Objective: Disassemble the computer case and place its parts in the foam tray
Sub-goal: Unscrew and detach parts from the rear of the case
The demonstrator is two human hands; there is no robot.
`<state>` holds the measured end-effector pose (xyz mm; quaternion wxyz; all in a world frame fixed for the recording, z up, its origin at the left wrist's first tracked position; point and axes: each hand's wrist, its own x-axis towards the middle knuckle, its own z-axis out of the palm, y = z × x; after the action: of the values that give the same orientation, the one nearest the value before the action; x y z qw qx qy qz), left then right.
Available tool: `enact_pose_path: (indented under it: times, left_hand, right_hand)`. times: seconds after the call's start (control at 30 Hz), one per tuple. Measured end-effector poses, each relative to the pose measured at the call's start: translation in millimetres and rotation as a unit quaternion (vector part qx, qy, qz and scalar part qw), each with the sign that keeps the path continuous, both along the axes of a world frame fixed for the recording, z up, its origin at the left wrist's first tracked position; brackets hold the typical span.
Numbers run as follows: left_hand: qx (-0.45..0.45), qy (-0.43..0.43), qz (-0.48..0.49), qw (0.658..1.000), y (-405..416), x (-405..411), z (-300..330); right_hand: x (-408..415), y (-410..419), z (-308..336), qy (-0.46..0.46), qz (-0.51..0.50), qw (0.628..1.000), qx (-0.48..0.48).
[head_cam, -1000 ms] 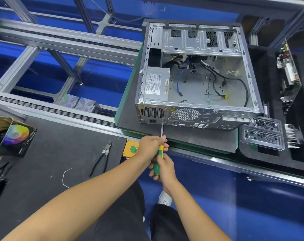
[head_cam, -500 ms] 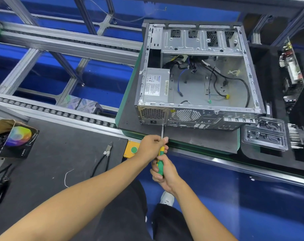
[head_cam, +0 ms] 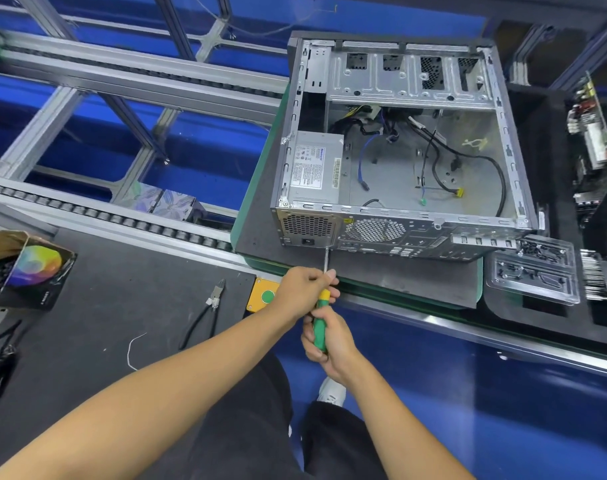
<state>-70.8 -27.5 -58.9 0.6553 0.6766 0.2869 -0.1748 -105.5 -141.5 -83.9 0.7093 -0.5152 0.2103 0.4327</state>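
Little has moved since the earlier frames: both hands stay on the one screwdriver (head_cam: 320,323), its tip at the rear panel of the one computer case (head_cam: 399,154). One pair of cutters (head_cam: 205,315) lies left. The left hand (head_cam: 304,291) pinches the shaft top; the right hand (head_cam: 331,344) wraps the green handle. The case lies just beyond the fingers, the black foam tray (head_cam: 551,327) to its right.
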Motion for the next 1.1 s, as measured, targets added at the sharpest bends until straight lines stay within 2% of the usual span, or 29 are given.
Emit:
enact_pose_path:
  times: [0.07,0.17,0.23,0.33,0.37,0.4,0.47,0.53,0.6,0.73,0.83,0.9,1.0,1.1]
  left_hand:
    - [-0.026,0.004,0.023,0.999,-4,0,-2]
    - [-0.059,0.019,0.053,0.997,-6,0,-2]
    - [-0.077,0.037,0.061,0.994,-4,1,0]
    - [-0.103,0.062,0.064,0.991,0,3,3]
    - [-0.111,0.066,0.064,0.990,0,4,4]
    - [-0.115,0.067,0.065,0.989,-1,4,3]
    - [-0.124,0.060,0.074,0.988,-5,5,2]
    - [-0.130,0.055,0.086,0.986,-7,3,1]
    - [-0.125,0.054,0.084,0.987,-8,2,1]
    - [-0.122,0.054,0.071,0.989,-6,2,5]
    - [-0.127,0.069,0.061,0.988,-5,3,9]
    - [-0.124,0.071,0.051,0.989,-4,3,9]
    - [-0.127,0.051,0.061,0.989,-5,2,7]
    - [-0.070,0.024,0.077,0.994,-16,-1,0]
  right_hand:
    - [-2,3,-1,-0.078,0.023,0.990,-0.117]
    - [-12,16,-5,-0.175,0.051,0.944,-0.276]
    - [-17,21,-5,-0.171,0.024,0.955,-0.242]
    - [-12,15,-3,-0.026,-0.053,0.997,-0.047]
    - [-10,11,-2,0.019,-0.064,0.998,0.001]
    - [-8,9,-4,0.033,-0.064,0.997,0.010]
    - [-8,8,-8,-0.009,-0.054,0.996,-0.065]
    - [-12,14,-10,-0.101,-0.056,0.982,-0.149]
    - [-17,21,-10,-0.141,-0.071,0.973,-0.169]
    - [-13,18,-12,-0.072,-0.077,0.989,-0.102]
    - [-16,7,-14,0.040,-0.086,0.993,0.072]
    - [-19,0,-18,0.064,-0.077,0.988,0.120]
    - [-19,4,-17,0.033,-0.087,0.994,0.054]
    - [-23,14,-14,-0.038,-0.124,0.989,-0.064]
